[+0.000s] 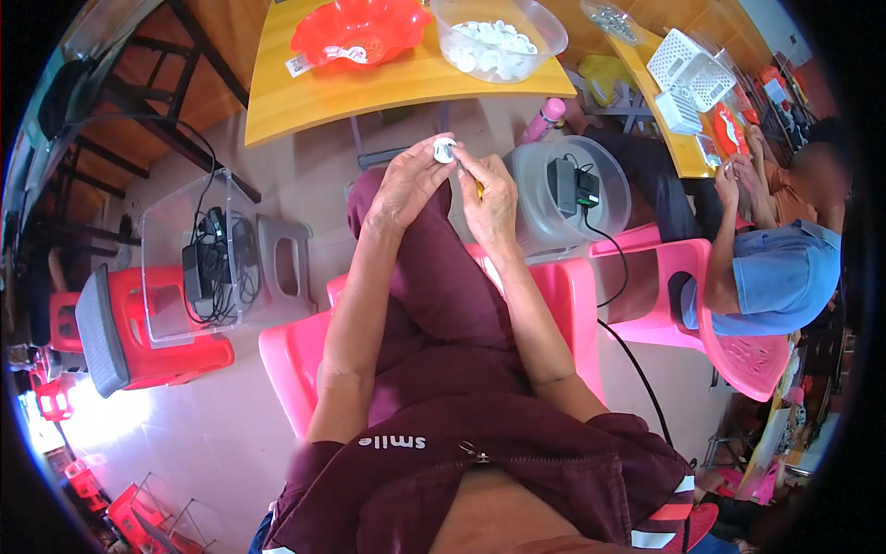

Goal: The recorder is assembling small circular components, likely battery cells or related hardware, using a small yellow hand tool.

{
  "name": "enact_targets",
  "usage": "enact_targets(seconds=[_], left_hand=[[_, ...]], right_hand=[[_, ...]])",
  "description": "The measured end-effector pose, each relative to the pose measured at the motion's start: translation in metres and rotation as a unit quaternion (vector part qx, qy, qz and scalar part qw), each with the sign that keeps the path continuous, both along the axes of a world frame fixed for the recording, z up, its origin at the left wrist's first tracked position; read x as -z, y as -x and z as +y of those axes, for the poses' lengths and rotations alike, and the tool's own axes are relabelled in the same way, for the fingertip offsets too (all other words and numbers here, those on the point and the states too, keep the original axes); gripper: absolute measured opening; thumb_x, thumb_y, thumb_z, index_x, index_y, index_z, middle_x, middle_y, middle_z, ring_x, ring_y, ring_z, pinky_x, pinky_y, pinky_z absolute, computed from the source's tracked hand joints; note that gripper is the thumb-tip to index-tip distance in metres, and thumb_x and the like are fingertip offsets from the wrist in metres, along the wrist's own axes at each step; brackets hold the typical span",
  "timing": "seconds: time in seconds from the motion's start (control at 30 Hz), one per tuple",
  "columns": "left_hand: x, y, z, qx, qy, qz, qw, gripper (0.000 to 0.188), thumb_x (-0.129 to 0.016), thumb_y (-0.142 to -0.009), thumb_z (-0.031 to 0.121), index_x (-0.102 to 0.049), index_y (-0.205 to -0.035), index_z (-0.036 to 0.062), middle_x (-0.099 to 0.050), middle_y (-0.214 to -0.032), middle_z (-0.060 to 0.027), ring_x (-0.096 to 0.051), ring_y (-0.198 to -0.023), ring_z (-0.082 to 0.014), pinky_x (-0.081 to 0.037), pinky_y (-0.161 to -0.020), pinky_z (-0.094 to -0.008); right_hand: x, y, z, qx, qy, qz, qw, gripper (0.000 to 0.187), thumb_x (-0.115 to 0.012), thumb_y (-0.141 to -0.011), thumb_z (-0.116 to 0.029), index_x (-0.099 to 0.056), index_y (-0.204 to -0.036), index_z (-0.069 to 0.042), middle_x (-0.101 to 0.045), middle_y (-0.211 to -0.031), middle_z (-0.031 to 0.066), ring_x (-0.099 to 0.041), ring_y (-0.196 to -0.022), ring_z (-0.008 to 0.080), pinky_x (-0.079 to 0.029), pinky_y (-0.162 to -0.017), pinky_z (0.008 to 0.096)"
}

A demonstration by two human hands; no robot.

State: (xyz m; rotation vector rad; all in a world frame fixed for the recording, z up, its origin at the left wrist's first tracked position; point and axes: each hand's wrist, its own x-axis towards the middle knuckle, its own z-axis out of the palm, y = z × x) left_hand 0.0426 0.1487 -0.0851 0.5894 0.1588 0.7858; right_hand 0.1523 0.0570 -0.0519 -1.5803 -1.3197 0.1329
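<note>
We read the clock dial from the white disc (437, 148), with 12 o'clock at the top of the view. The left hand (411, 185) is at 7 to 8 o'clock from the disc and pinches it at its fingertips. The right hand (494, 198) is at 4 to 5 o'clock, gripping a yellow-handled tool (480, 190), most of which its fingers hide. Its fingertips meet the disc's right edge; we cannot tell whether they press on it. We find both hands raised above the maroon trousers (429, 268), short of the yellow table (406, 97) at 12 o'clock. On that table we note a red bowl (369, 28) at 11 o'clock and a clear bowl (560, 44) at 1 o'clock, the latter holding many white pieces (494, 46). We locate a pink bottle (546, 118) between 2 and 3 o'clock, and a clear tub (526, 208) between 3 and 4 o'clock.
</note>
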Motion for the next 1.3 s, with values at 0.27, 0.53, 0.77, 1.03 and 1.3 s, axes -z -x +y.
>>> enact_targets(seconds=[0.27, 0.53, 0.77, 1.03, 1.3], left_hand=[[0.002, 0.001, 0.0, -0.012, 0.003, 0.002, 1.0, 0.035, -0.049, -0.094, 0.014, -0.047, -0.122, -0.0071, -0.055, -0.12, -0.018, -0.052, -0.115, -0.0234, -0.04, -0.103, -0.0358], [0.001, 0.0, -0.002, -0.017, -0.013, 0.016, 1.0, 0.031, -0.053, -0.093, 0.012, -0.051, -0.119, -0.005, -0.058, -0.115, -0.0115, -0.055, -0.108, -0.0172, -0.045, -0.097, -0.0313], [-0.003, 0.001, -0.008, -0.039, -0.001, 0.046, 0.998, 0.029, -0.055, -0.091, 0.009, -0.055, -0.118, -0.0032, -0.06, -0.111, -0.0121, -0.058, -0.104, -0.0191, -0.048, -0.094, -0.0321], [-0.003, 0.001, -0.008, -0.054, -0.004, 0.042, 0.998, 0.028, -0.056, -0.091, 0.009, -0.056, -0.117, -0.0027, -0.062, -0.11, -0.0125, -0.059, -0.102, -0.0199, -0.048, -0.094, -0.033], [0.001, -0.004, -0.013, -0.089, -0.053, 0.081, 0.991, 0.028, -0.055, -0.091, 0.007, -0.056, -0.116, -0.005, -0.062, -0.107, -0.0126, -0.06, -0.1, -0.0207, -0.05, -0.09, -0.0329]], right_hand=[[0.001, 0.002, 0.001, -0.004, -0.012, -0.002, 1.0, 0.033, -0.06, -0.08, 0.003, -0.067, -0.109, -0.011, -0.048, -0.07, 0.0071, -0.047, -0.061, 0.018, -0.04, -0.058, 0.0307], [0.0, 0.002, 0.002, -0.005, 0.007, 0.026, 1.0, 0.033, -0.061, -0.08, 0.003, -0.067, -0.109, -0.012, -0.048, -0.069, 0.0054, -0.046, -0.061, 0.0145, -0.039, -0.057, 0.0283], [0.001, 0.002, 0.0, -0.014, 0.007, 0.059, 0.998, 0.028, -0.061, -0.081, -0.002, -0.068, -0.107, -0.012, -0.051, -0.072, 0.0122, -0.052, -0.062, 0.0247, -0.042, -0.06, 0.0353], [0.001, -0.008, 0.003, -0.063, -0.009, 0.009, 0.998, 0.025, -0.062, -0.08, -0.003, -0.069, -0.103, -0.011, -0.052, -0.072, 0.0103, -0.055, -0.064, 0.0253, -0.045, -0.06, 0.0356], [-0.013, 0.005, -0.007, 0.022, 0.097, -0.216, 0.971, 0.027, -0.057, -0.081, -0.005, -0.065, -0.105, -0.013, -0.051, -0.08, 0.0112, -0.062, -0.065, 0.0313, -0.05, -0.055, 0.0431]])
